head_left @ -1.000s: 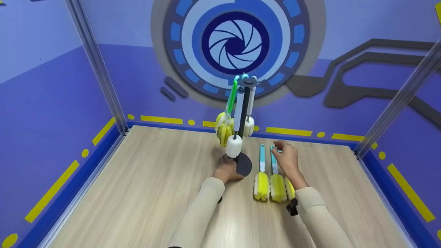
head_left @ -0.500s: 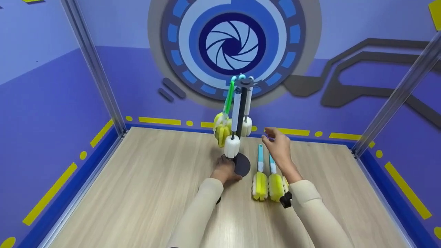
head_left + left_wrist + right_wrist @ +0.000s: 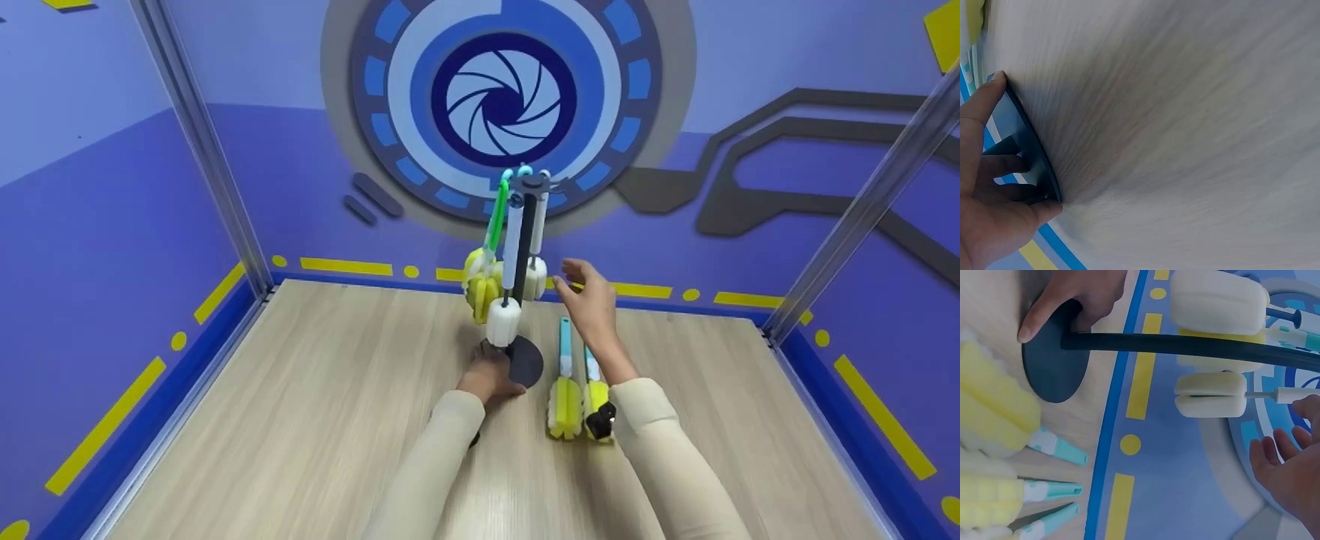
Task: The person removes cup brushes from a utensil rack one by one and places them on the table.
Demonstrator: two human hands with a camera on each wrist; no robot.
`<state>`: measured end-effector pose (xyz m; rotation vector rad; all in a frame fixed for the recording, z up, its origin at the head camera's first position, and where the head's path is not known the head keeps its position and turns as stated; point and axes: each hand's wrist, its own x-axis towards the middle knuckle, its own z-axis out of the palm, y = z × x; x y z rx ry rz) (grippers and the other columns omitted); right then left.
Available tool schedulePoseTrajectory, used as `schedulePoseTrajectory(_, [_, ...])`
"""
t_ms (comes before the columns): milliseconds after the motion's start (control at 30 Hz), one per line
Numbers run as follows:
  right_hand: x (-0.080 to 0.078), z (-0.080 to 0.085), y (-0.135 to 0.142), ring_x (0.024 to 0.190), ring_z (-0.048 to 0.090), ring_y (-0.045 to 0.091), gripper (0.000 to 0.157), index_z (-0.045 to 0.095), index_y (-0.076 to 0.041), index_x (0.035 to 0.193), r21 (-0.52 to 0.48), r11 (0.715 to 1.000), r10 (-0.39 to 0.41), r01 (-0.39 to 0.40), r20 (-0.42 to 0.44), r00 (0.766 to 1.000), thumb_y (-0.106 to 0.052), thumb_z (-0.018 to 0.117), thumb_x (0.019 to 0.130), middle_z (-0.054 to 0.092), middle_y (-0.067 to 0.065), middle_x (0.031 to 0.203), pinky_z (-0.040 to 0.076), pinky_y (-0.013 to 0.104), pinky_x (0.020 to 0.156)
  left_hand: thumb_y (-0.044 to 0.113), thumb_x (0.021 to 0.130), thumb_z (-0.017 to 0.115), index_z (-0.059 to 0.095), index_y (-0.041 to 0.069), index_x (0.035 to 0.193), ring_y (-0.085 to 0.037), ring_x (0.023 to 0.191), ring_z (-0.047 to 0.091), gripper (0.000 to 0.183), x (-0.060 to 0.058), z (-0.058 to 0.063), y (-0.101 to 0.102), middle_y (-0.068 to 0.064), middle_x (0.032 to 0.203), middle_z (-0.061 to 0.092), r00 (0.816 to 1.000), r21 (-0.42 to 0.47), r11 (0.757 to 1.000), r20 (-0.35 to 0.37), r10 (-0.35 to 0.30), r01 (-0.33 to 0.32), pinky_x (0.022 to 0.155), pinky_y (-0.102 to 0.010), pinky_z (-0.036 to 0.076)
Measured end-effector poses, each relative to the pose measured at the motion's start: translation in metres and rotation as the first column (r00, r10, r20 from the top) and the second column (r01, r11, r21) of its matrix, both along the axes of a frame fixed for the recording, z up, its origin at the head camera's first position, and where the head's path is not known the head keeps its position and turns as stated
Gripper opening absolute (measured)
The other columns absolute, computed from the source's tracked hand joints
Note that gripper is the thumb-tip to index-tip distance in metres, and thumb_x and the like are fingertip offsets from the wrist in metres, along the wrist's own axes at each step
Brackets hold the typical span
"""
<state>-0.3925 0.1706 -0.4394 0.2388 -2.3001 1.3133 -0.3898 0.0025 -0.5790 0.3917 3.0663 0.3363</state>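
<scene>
A black stand (image 3: 528, 240) with a round base (image 3: 529, 363) carries several hanging sponge brushes, among them a white one (image 3: 503, 324) in front and a green-handled yellow one (image 3: 496, 221). My left hand (image 3: 487, 372) holds the base down, thumb and fingers spread across its edge. To the right of the stand is my right hand (image 3: 590, 306), raised with loosely bent fingers and holding nothing. In the right wrist view, its fingertips are close to the handle of a white brush (image 3: 1210, 402). Yellow brushes with turquoise handles (image 3: 565, 409) lie on the table, partly under my right forearm.
The wood-look table (image 3: 322, 420) runs back to a blue printed wall (image 3: 285, 180). Metal posts (image 3: 217, 165) rise at both back corners. Three lying brushes (image 3: 988, 495) show in the right wrist view, their handles pointing toward the back wall.
My right hand has risen from above the lying brushes and moved left, toward the stand. My left hand keeps its place on the base.
</scene>
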Motion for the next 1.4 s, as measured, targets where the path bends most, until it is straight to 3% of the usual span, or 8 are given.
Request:
schedulePoseTrajectory(233, [-0.006,0.007,-0.009,0.116,0.065,0.033,0.038,0.064,-0.001,0.132,-0.027,0.999,0.018,-0.018,-0.016,1.0,-0.014,0.07,0.097,0.068,0.018,0.126,0.053,0.044,0.099,0.055,0.079,0.082,0.058,-0.014,0.131,-0.042,0.126,0.052,0.089,-0.002,-0.005,-0.001,-0.032,0.131,0.056,0.999,-0.049,0.998,-0.021,-0.03,0.029,0.109,-0.05,0.041])
schedulePoseTrajectory(600, [-0.019,0.02,-0.022,0.118,0.064,0.032,0.038,0.063,-0.001,0.134,-0.037,0.999,-0.002,0.002,-0.006,1.0,-0.014,0.068,0.098,0.067,0.018,0.128,0.052,0.043,0.1,0.056,0.081,0.08,0.058,-0.014,0.129,-0.041,0.126,0.054,0.088,-0.001,-0.003,-0.001,-0.032,0.13,0.058,0.998,-0.078,0.996,-0.042,-0.055,0.052,0.108,-0.049,0.043])
schedulePoseTrajectory(1000, [-0.034,0.028,-0.025,0.118,0.064,0.031,0.039,0.063,-0.003,0.134,0.002,0.999,-0.04,0.04,0.015,0.999,-0.015,0.069,0.098,0.068,0.016,0.127,0.052,0.042,0.099,0.051,0.079,0.084,0.058,-0.018,0.125,-0.047,0.122,0.054,0.087,0.001,0.003,-0.002,-0.037,0.13,0.052,0.998,0.003,0.999,-0.04,-0.039,0.039,0.104,-0.05,0.046])
schedulePoseTrajectory(1233, [-0.038,0.037,-0.027,0.118,0.064,0.032,0.039,0.063,-0.003,0.134,0.01,1.0,-0.002,0.002,-0.001,1.0,-0.013,0.07,0.097,0.067,0.017,0.129,0.051,0.043,0.101,0.049,0.081,0.083,0.06,-0.015,0.126,-0.048,0.124,0.054,0.082,0.005,0.007,-0.003,-0.039,0.132,0.052,0.999,0.019,0.999,-0.029,-0.038,0.038,0.105,-0.05,0.046])
schedulePoseTrajectory(1400, [-0.039,0.042,-0.031,0.118,0.064,0.031,0.04,0.063,-0.002,0.134,0.01,1.0,0.026,-0.026,0.005,1.0,-0.012,0.071,0.096,0.067,0.017,0.128,0.051,0.043,0.101,0.051,0.081,0.082,0.06,-0.013,0.128,-0.046,0.122,0.055,0.083,0.005,0.004,-0.003,-0.037,0.132,0.053,0.999,0.005,0.999,-0.028,-0.044,0.044,0.105,-0.05,0.045])
